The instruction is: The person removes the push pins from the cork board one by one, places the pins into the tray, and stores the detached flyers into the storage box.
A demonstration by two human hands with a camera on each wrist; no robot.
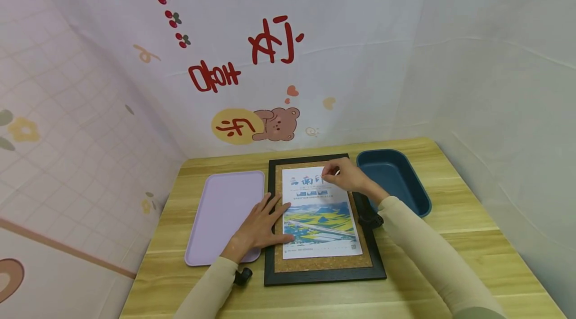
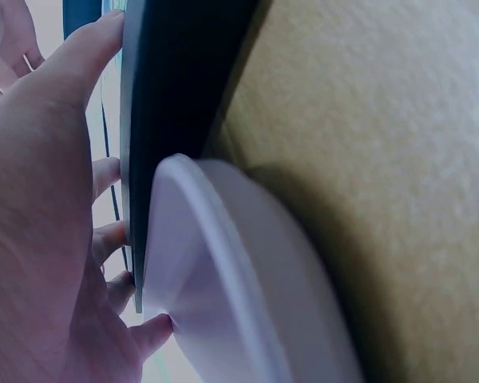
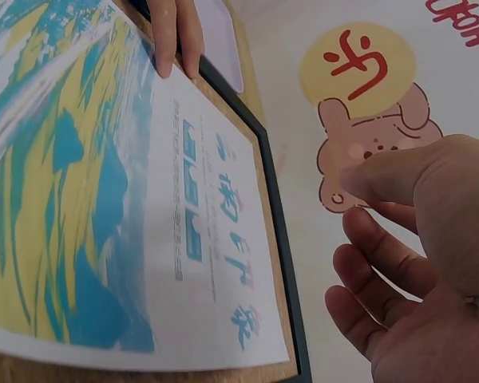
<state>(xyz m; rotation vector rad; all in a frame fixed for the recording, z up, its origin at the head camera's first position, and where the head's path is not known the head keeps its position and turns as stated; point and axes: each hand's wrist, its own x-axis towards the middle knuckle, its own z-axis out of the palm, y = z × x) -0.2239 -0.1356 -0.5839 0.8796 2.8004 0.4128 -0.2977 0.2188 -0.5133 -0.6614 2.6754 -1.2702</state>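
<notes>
Splayed the left hand (image 1: 261,221), bent the right hand (image 1: 345,175) over a printed sheet (image 1: 319,224)

Laid the left fingers fanned out across the left side of the black-framed corkboard (image 1: 324,275) and the sheet's edge; curled the right fingers toward their thumb above the sheet's upper right; could not tell whether gripping anything; saw the sheet on the cork, lower centre of the head view; noted a lilac tray (image 1: 227,209) left of it, a blue bin (image 1: 396,179) right of it, on the wooden worktop (image 1: 450,219).

A booth-like corner, home or studio unclear: creased white cloth (image 1: 360,79) with a cartoon bear (image 1: 280,125) and red lettering (image 1: 290,44) hangs beyond a wood-grain table (image 1: 477,239).
</notes>
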